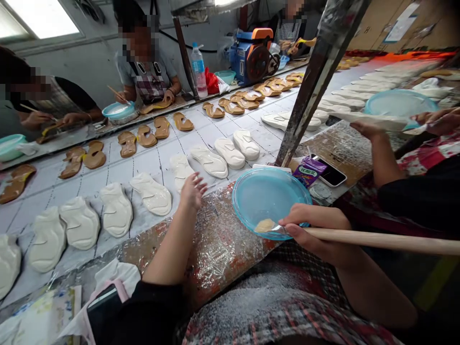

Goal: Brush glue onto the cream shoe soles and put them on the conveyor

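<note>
My right hand (316, 232) grips a brush with a long pale wooden handle (381, 239). The brush's light bristles (265, 225) are at the near rim of a blue plastic bowl (271, 191), which holds a whitish, cloudy liquid. My left hand (194, 191) reaches over the table edge, its fingers apart and slightly blurred. Just beyond those fingers lies a white shoe sole (180, 167), partly hidden by them; whether they touch cannot be made out. More white soles (118, 210) lie in a row to both sides.
Tan sandal pieces (161, 128) line the far side of the belt (143, 158). A dark metal post (305, 86) rises behind the bowl, near a purple packet (309, 170) and a phone (328, 170). Co-workers sit opposite; another person's hands (370, 129) hold a sole at right.
</note>
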A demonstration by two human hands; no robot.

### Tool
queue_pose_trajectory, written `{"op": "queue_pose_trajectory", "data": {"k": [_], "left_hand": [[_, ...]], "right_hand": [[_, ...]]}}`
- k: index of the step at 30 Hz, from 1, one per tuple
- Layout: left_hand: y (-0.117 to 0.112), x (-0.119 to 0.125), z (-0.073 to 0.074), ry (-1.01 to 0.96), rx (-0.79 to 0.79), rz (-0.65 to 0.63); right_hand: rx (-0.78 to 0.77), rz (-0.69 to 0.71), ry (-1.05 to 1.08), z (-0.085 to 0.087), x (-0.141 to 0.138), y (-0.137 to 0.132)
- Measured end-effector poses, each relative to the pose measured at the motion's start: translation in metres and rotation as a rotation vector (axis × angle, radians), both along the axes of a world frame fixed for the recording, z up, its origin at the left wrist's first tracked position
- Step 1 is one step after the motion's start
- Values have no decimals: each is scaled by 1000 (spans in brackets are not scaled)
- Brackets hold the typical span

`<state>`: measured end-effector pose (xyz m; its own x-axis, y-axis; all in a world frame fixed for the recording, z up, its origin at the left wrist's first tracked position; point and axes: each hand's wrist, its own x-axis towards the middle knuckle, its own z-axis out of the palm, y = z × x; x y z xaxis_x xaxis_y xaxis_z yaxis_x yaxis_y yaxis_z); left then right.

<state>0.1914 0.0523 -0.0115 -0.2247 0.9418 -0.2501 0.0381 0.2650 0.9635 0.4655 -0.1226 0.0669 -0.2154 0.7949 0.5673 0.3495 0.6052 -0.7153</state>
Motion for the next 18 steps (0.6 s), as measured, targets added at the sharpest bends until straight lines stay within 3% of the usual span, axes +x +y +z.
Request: {"op": "queue_pose_trajectory", "data": {"k": [4,8,12,18], "left_hand": [[45,57,-2,319,-4,-401],[74,67,-6,645,1,-591],[79,61,-12,844,-14,-624],[88,83,-10,874,-51,-485]], "right_hand": [[13,-1,-11,0,3,-3],[-12,-63,-4,-5,14,-10],[-71,-144,21,-12,26,-17],[-134,-194,48,-14,22,-11]]}}
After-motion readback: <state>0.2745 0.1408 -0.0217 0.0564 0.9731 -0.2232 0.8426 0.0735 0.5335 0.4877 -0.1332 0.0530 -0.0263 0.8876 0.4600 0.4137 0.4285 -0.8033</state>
